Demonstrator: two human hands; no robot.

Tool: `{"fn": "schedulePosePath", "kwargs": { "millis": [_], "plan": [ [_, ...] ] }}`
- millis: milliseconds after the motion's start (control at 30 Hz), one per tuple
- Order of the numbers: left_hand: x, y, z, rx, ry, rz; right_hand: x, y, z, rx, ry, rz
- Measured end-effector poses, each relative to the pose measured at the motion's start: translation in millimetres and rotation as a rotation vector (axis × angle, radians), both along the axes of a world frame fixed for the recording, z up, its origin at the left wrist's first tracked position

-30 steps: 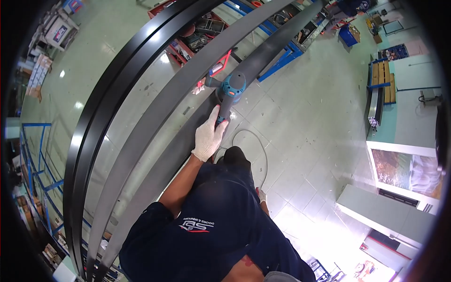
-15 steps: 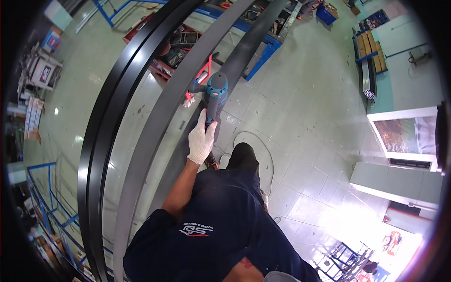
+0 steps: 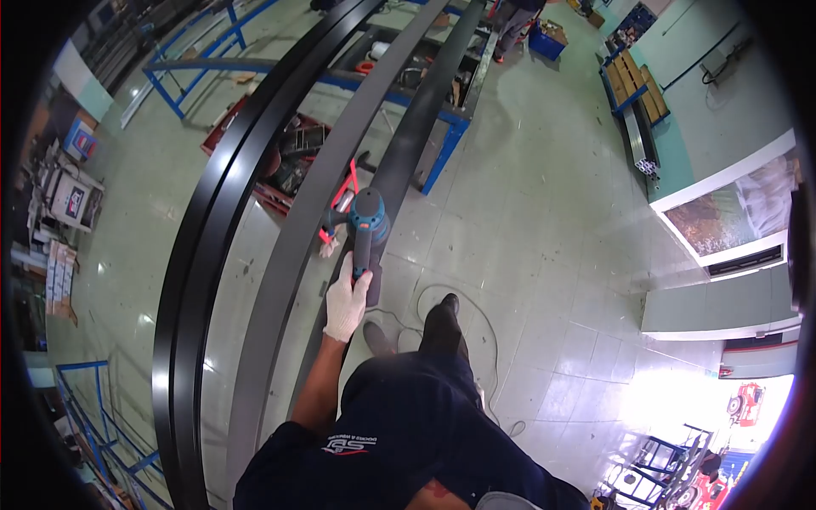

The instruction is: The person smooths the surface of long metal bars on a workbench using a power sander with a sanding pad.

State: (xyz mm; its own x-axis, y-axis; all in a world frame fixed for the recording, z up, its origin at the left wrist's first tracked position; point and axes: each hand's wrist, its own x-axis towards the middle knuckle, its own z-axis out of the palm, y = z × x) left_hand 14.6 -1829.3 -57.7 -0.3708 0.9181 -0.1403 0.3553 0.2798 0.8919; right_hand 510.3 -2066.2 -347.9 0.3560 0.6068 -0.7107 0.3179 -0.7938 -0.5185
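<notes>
On the person's dark shirt [image 3: 399,404] I can just read "DOORS & WINDOWS" in small pale print; the bigger logo letters [image 3: 347,445] by it stay uncertain. The pale machine's label [image 3: 76,202] is too small.

A dark navy short-sleeved shirt [image 3: 399,408] is worn, its chest printed with a small white lettered logo [image 3: 348,445] marked by a red stroke. The left hand [image 3: 347,304] is covered by a white fabric glove [image 3: 342,321]. Dark trousers [image 3: 441,336] are worn.
</notes>
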Motion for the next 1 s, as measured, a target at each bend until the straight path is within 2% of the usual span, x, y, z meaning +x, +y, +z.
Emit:
{"fn": "schedulePosePath", "kwargs": {
  "millis": [167, 267, 300, 367, 433, 467, 533, 600, 700, 833, 1000],
  "plan": [
    [6, 18, -10, 0.013, 0.005, 0.029, 1, 40, -4, 0.033, 0.132, 0.037],
    [13, 30, 7, -0.040, -0.058, 0.034, 8, 74, -1, 0.086, 0.251, 0.069],
    [17, 34, 10, -0.028, -0.121, 0.056, 10, 88, 2, 0.073, 0.234, 0.090],
    [23, 42, 5, -0.019, -0.119, 0.083, 16, 128, 9, 0.011, 0.002, 0.227],
    [29, 53, 11, -0.032, -0.151, 0.093, 42, 151, -38, 0.128, -0.033, 0.345],
    [32, 59, 12, -0.033, -0.188, 0.100, 33, 172, -10, 0.109, 0.007, 0.190],
    [38, 69, 12, -0.046, -0.266, 0.116, 27, 213, 34, 0.011, 0.071, 0.046],
    [43, 80, 15, -0.077, -0.269, 0.153, 45, 236, -2, -0.013, 0.175, -0.066],
    [52, 94, 10, -0.058, -0.251, 0.205, 52, 265, 3, -0.006, 0.236, -0.174],
    [65, 109, 12, -0.077, -0.115, 0.268, 71, 288, -5, -0.054, 0.224, -0.090],
    [79, 128, 7, -0.038, -0.070, 0.329, 93, 303, -18, -0.092, 0.213, -0.057]
  ]
}}
